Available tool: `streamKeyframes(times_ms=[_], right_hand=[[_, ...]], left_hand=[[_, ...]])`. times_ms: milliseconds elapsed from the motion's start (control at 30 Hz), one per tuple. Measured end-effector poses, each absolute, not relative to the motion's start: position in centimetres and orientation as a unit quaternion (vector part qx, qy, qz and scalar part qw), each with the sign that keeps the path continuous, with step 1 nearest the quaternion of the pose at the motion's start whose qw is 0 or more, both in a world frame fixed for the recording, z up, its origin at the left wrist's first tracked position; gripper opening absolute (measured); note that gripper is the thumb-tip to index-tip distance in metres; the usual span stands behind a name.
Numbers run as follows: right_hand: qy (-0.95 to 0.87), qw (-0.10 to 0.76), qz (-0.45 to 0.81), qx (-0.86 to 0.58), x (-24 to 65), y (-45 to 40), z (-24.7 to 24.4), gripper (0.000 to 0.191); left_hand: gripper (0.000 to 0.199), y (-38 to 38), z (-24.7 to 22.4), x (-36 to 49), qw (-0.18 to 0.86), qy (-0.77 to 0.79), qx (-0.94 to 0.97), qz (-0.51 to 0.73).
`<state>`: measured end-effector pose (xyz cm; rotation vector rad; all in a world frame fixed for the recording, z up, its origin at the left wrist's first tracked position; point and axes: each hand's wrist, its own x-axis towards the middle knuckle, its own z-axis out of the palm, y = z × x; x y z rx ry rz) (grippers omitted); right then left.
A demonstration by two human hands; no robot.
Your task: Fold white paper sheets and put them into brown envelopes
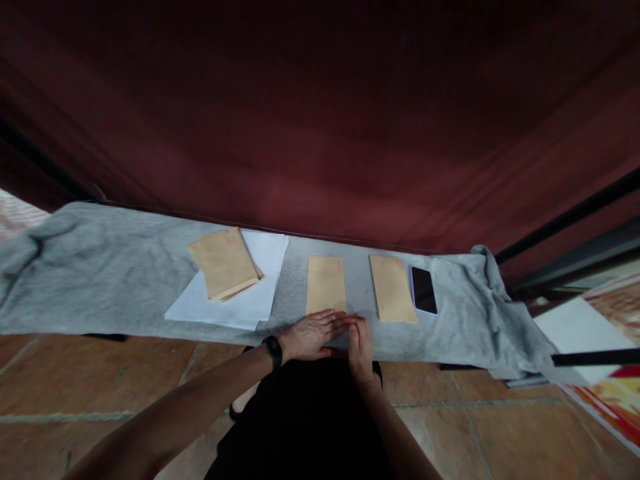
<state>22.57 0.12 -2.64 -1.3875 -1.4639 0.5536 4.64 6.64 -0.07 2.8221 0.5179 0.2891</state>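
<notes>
A tan paper envelope (326, 285) lies upright before me on the grey cloth, its near end hidden under my hands. Across that end my left hand (311, 335) rests flat, fingers stretched to the right, a black band on its wrist. My right hand (361, 343) is at the envelope's near right corner, its fingers bent and held together against my left fingertips; anything inside them is hidden. To the right lies a second stack of tan envelopes (393, 288). On the left, several more envelopes (225, 262) lie askew on white paper sheets (263, 257).
A phone (424, 291) with a dark screen lies right of the envelopes. The grey cloth (125, 267) covers a long narrow surface and bunches at its right end. A dark red panel (320, 147) rises behind it. Tiled floor (125, 380) shows below.
</notes>
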Motion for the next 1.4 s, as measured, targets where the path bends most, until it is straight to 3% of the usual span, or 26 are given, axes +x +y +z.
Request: streamKeyframes(times_ms=[167,367,533,833,1167,1400], right_hand=[[-0.686,0.417,0.25,-0.541,23.5,2.3,-2.1,0.036],[-0.825,0.23,0.188,-0.48,24.0,5.4,-1.4,0.045],[-0.859,0.152,0.138,-0.469,24.0,7.7,-1.7,0.048],[-0.856,0.103,0.111,-0.494,24.5,12.0,-2.3,0.053],[-0.832,0.121,0.081,-0.536,23.9,14.2,-2.5,0.056],[-0.838,0.146,0.072,-0.52,23.9,13.3,-2.5,0.056]], left_hand=[[0.074,6.2,-1.0,4.6,0.099,0.191,0.972,0.09],[0.053,6.0,-1.7,4.5,0.093,0.203,0.97,0.094],[0.055,6.1,-1.1,4.4,0.101,0.19,0.972,0.094],[0.07,6.2,-0.5,4.2,0.125,0.174,0.973,0.087],[0.064,6.2,-0.3,3.9,0.099,0.169,0.974,0.11],[0.05,5.9,-0.6,4.0,0.063,0.192,0.972,0.12]])
